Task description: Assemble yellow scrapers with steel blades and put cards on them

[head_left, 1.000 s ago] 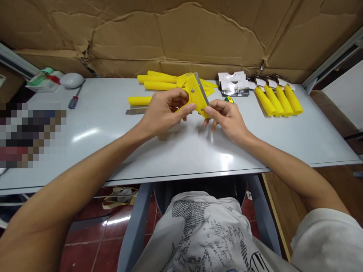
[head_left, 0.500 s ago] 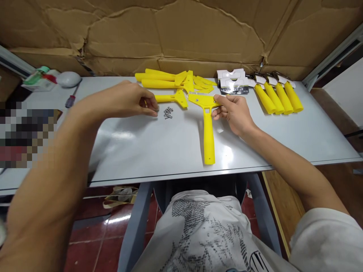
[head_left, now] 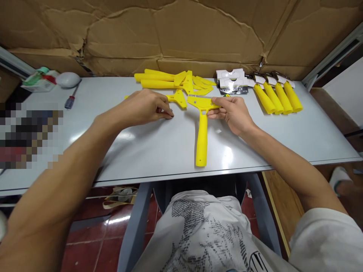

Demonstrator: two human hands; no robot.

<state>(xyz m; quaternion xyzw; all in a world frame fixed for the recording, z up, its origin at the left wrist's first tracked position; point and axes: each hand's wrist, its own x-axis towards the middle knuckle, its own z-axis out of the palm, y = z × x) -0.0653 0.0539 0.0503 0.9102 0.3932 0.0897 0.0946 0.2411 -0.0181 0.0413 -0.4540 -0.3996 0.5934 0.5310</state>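
My right hand (head_left: 234, 115) grips the right end of a yellow scraper's head between thumb and fingers. The scraper (head_left: 202, 138) has its handle toward me, and screw heads show in its head. My left hand (head_left: 149, 107) is closed in a pinch at the table, over the spot of the small metal screws (head_left: 171, 110). Only a glint of them shows by the fingertips; the hand covers the rest, and whatever is in the pinch is hidden. Just behind the left hand lies another yellow scraper body (head_left: 180, 99), partly covered.
Yellow handles (head_left: 157, 84) and flat yellow pieces (head_left: 202, 86) lie at the back middle. Printed white-and-black blade packs (head_left: 234, 85) sit to their right, then several scrapers with blades (head_left: 279, 98). A screwdriver (head_left: 70, 101) and white rounded object (head_left: 68, 79) are at left. Cardboard (head_left: 170, 34) stands behind.
My left hand has moved right onto the screws, and its fingers have closed together. The scraper in my right hand has shifted slightly left, its handle end swinging left.
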